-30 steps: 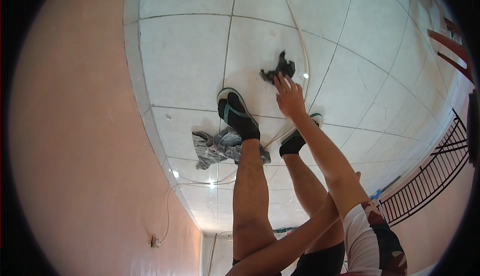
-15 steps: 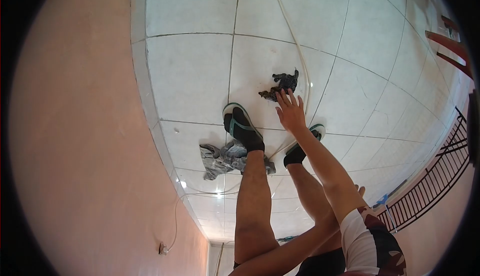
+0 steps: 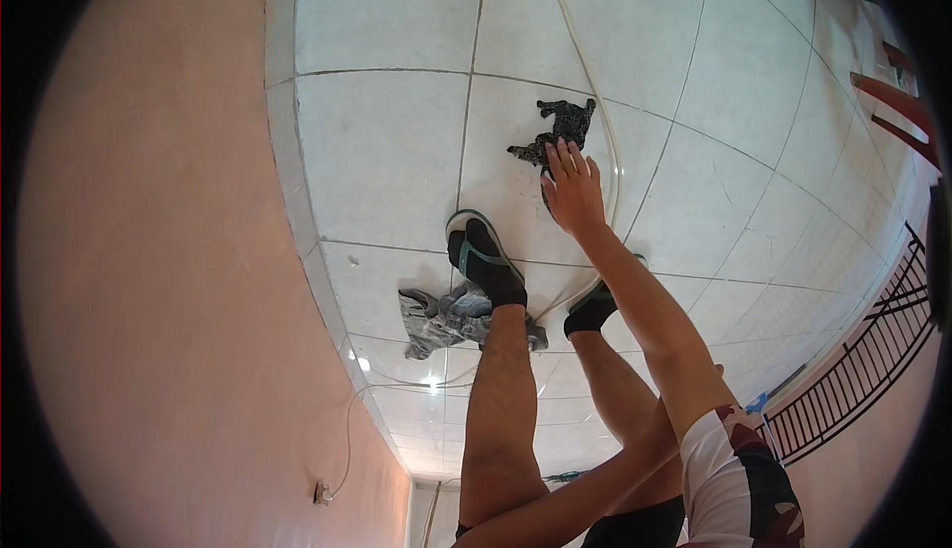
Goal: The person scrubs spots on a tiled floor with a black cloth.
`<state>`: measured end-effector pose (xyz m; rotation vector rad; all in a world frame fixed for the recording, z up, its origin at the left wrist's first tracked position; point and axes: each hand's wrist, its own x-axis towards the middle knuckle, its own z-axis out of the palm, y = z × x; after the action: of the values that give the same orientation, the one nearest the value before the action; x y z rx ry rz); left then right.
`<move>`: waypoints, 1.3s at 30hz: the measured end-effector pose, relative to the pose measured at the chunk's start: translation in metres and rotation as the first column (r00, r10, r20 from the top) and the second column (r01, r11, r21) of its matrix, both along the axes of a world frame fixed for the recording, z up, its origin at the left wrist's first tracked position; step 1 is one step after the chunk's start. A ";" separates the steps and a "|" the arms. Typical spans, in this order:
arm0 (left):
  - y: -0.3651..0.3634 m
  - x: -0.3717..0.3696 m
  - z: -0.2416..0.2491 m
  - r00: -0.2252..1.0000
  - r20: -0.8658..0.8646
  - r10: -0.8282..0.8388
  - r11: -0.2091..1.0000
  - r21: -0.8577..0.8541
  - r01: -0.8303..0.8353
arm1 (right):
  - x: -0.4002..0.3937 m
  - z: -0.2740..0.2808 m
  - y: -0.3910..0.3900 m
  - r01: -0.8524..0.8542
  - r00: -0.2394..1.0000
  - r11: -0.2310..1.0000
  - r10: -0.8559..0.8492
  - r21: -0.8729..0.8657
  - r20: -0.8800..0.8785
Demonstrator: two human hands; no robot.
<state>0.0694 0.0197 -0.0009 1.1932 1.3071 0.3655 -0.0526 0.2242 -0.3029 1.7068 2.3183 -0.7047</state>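
A crumpled black rag (image 3: pixel 567 121) with light specks lies on the white tile floor. My right hand (image 3: pixel 575 189) rests flat on the near part of it, fingers stretched and thumb apart, so some of the cloth is covered. My left arm crosses over my leg and behind my right arm. Of my left hand (image 3: pixel 720 370), only a small bit shows beside the right elbow; its fingers are hidden. A grey, dirty-looking cloth (image 3: pixel 436 320) lies bunched beneath and behind my foot in the green-strapped flip-flop (image 3: pixel 484 255).
A pale hose (image 3: pixel 585 62) runs along the tiles right of the rag. To the left rises a peach wall (image 3: pixel 159 250) with a socket and plugged-in cord (image 3: pixel 322 492). A black metal rack (image 3: pixel 843 369) and red chair legs (image 3: pixel 892 102) stand to the right.
My right hand has moved forward, away from my feet, and the black rag has shifted forward and spread out with it. Less of my left hand shows now.
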 end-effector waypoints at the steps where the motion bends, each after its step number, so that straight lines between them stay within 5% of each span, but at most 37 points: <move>1: 0.000 -0.001 -0.003 1.000 0.001 -0.010 1.000 -0.006 0.010 | -0.003 -0.004 0.011 -0.013 1.000 0.999 0.013 0.052 -0.006; 7: -0.012 -0.001 0.009 0.997 0.028 -0.072 0.992 -0.104 0.074 | -0.015 -0.020 0.054 -0.019 0.996 0.986 0.033 0.164 -0.080; 11: 0.001 0.001 0.008 0.994 0.049 -0.100 0.989 -0.101 0.104 | 0.005 0.003 0.004 0.012 0.996 0.999 -0.008 0.052 -0.083; 13: 0.007 -0.001 0.005 0.992 0.054 -0.110 0.988 -0.101 0.115 | 0.007 0.012 0.000 -0.044 0.997 0.999 0.044 0.009 0.064; 19: 0.006 -0.003 0.006 0.988 0.067 -0.142 0.974 -0.165 0.152 | -0.026 -0.008 0.069 0.024 0.999 0.988 -0.029 0.150 0.031; 27: 0.026 -0.010 0.005 0.974 0.112 -0.199 0.963 -0.163 0.216 | 0.006 0.009 -0.007 -0.052 0.986 0.999 0.050 0.008 0.162; 31: 0.022 -0.015 0.007 0.968 0.119 -0.219 0.946 -0.216 0.241 | -0.024 -0.007 0.055 -0.058 0.994 0.985 0.041 0.165 0.106; 39: 0.047 -0.020 0.014 0.944 0.173 -0.281 0.928 -0.201 0.313 | 0.008 0.006 0.007 -0.013 0.994 0.999 0.018 -0.051 0.111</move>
<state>0.0492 0.0665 0.0127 1.1291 0.9957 0.0740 -0.0445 0.2316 -0.2971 1.6603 2.2177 -0.6419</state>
